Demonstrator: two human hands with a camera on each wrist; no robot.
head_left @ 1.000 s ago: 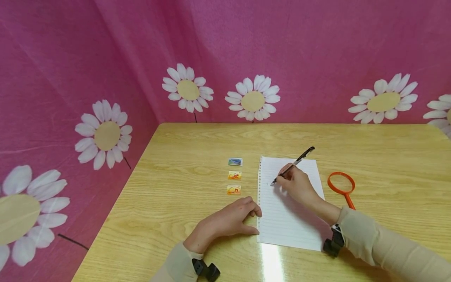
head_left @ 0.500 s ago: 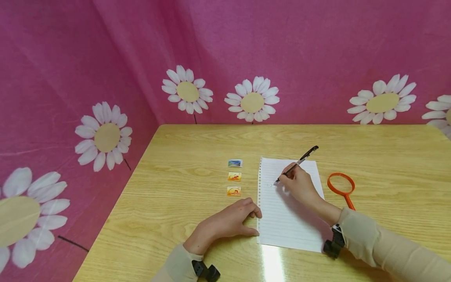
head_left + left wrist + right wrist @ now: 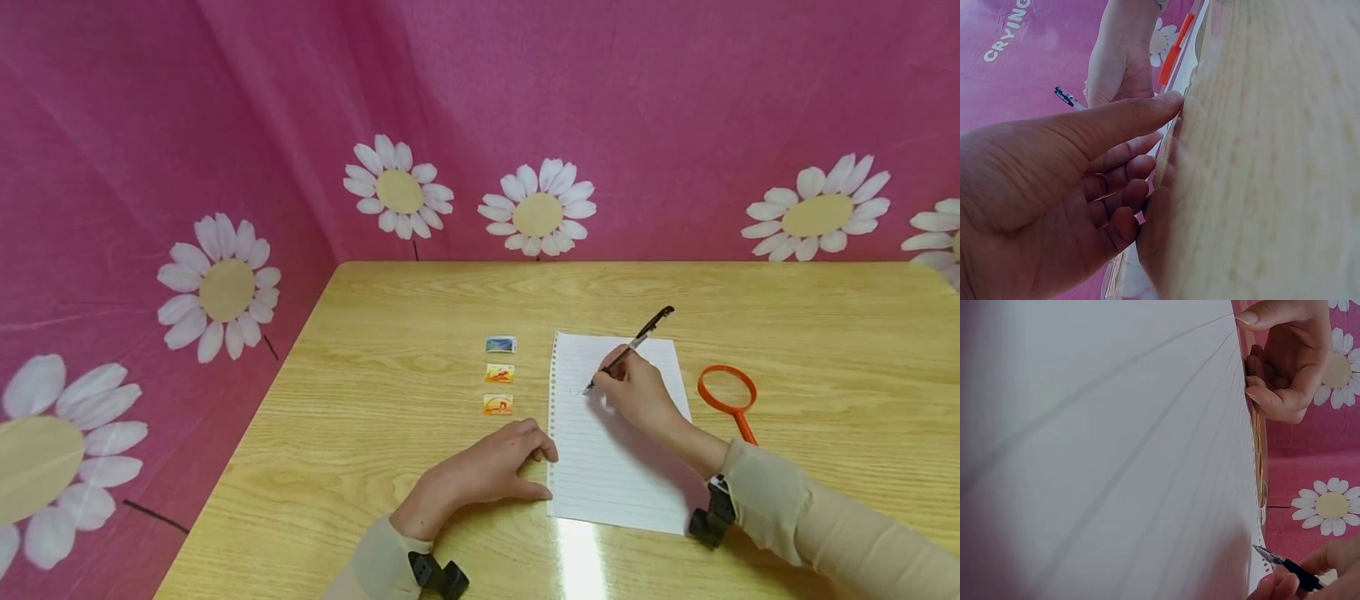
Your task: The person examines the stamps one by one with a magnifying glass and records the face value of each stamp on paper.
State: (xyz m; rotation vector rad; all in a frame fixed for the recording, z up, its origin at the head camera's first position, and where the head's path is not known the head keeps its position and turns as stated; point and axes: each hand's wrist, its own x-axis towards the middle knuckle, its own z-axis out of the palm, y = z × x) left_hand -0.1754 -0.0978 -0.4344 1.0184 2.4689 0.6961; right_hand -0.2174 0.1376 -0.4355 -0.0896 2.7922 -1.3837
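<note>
My right hand [image 3: 637, 396] pinches a black-capped pen [image 3: 651, 323], its tip at the upper left of a lined sheet of paper [image 3: 615, 483] with punched holes down its left edge. A few small pen marks [image 3: 576, 392] show beside the tip. In the right wrist view the pen's metal point [image 3: 1262, 551] meets the paper. My left hand [image 3: 487, 467] rests on the table, with its thumb and fingertips touching the sheet's left edge. In the left wrist view its thumb [image 3: 1129, 122] stretches out and the other fingers bend loosely, holding nothing.
Three small picture stamps, one blue [image 3: 501, 345] and two yellow [image 3: 499, 373], lie in a column left of the paper. A red magnifying glass [image 3: 739, 408] lies to its right. A pink floral cloth [image 3: 645, 100] hangs behind the wooden table [image 3: 360, 375].
The pen tip has shifted slightly right along the line, and more writing shows on the paper. My left hand stays at the sheet's edge.
</note>
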